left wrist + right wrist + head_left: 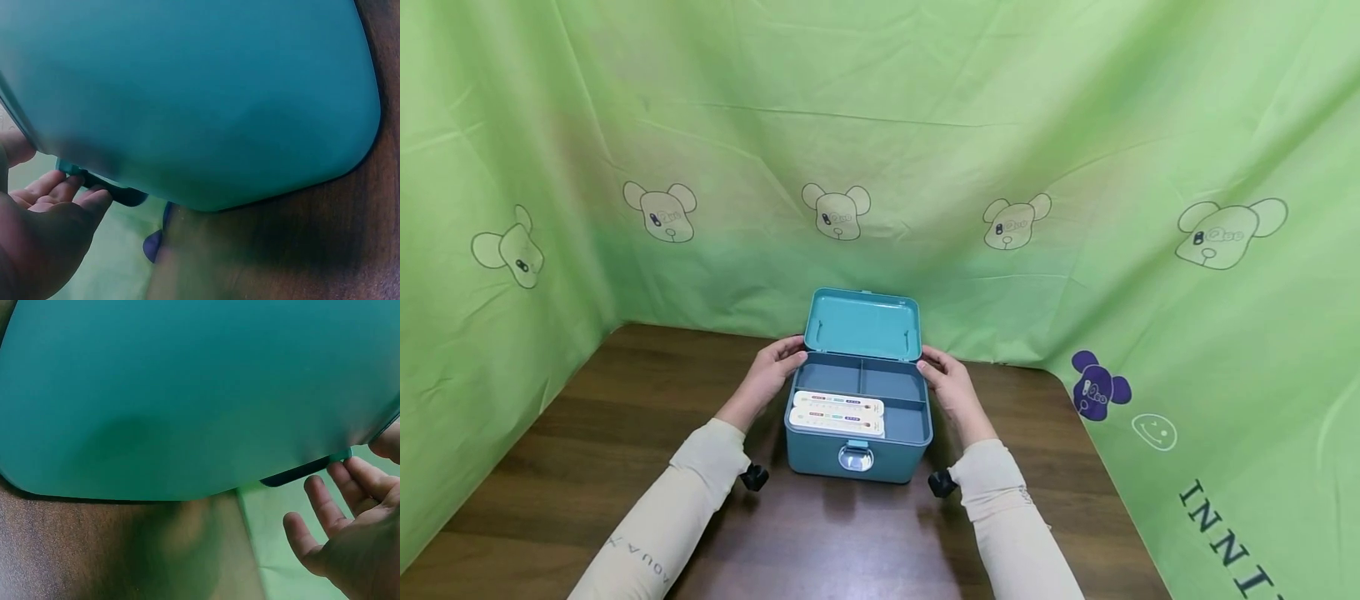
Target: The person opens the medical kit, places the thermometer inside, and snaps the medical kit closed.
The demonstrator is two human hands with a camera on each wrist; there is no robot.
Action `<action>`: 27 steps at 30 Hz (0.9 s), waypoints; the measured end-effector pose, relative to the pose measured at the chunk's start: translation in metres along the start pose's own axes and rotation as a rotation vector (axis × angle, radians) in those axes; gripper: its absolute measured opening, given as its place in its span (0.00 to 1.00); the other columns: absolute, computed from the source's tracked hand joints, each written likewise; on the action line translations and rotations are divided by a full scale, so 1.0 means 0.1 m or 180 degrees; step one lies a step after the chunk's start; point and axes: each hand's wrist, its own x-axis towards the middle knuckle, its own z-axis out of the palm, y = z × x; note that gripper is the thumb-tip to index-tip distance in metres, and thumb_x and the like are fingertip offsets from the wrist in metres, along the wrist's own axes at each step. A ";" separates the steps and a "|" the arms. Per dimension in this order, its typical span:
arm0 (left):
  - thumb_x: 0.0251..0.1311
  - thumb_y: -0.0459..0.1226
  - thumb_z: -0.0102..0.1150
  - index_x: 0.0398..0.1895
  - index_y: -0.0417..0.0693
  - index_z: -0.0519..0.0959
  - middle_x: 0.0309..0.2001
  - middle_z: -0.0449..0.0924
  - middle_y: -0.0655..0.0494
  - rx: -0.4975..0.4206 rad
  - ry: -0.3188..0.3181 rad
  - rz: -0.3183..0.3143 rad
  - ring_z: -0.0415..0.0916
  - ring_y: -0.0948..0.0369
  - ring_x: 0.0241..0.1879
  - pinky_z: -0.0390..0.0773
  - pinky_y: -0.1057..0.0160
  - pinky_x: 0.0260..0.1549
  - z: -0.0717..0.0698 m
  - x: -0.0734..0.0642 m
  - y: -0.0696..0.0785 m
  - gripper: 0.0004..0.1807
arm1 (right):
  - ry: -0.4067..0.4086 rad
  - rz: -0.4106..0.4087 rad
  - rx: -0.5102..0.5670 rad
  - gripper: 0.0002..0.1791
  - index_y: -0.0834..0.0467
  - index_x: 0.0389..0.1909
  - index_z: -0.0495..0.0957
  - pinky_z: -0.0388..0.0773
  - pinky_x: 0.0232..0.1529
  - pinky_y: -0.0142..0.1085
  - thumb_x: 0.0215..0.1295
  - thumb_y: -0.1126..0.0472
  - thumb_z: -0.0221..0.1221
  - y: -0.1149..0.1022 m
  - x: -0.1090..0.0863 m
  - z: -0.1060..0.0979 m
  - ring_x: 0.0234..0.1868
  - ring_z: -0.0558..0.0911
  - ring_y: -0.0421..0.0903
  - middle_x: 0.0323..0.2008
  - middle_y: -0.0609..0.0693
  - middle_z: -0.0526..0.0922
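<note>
A teal storage box (pixel 850 460) stands on the table with its lid (pixel 865 323) tipped back upright. Inside, a grey-blue divided tray (pixel 891 382) holds two long white flat packs (pixel 837 414) with small coloured print, side by side in the front compartment. My left hand (pixel 769 367) grips the back left corner, thumb at the rim and fingers (pixel 97 199) curled behind. At the back right corner my right hand (pixel 951 390) holds on likewise, its thumb at the rim and some fingers (pixel 322 497) spread behind. A clear latch (pixel 856 457) sits on the box front.
Brown wooden table (pixel 647 400) surrounds the box. A green curtain (pixel 925 158) with printed bear heads hangs behind and along both sides. Black wrist cameras (pixel 754 477) sit beside both cuffs, close to the box's front corners.
</note>
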 end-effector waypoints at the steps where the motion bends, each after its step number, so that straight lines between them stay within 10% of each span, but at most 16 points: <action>1: 0.76 0.37 0.54 0.76 0.38 0.65 0.74 0.66 0.40 0.0004 0.0010 0.0018 0.62 0.47 0.75 0.65 0.47 0.73 0.00 0.00 0.01 0.28 | 0.0019 -0.0034 -0.0015 0.27 0.61 0.74 0.68 0.72 0.67 0.49 0.77 0.63 0.56 0.00 0.00 0.00 0.67 0.73 0.55 0.70 0.61 0.72; 27: 0.72 0.32 0.59 0.72 0.40 0.71 0.70 0.72 0.42 0.0046 0.0277 0.0373 0.70 0.50 0.71 0.71 0.52 0.68 0.04 -0.06 0.06 0.26 | 0.0457 -0.0595 -0.0213 0.25 0.67 0.68 0.73 0.75 0.46 0.19 0.71 0.71 0.61 -0.16 -0.15 0.09 0.59 0.78 0.58 0.58 0.69 0.77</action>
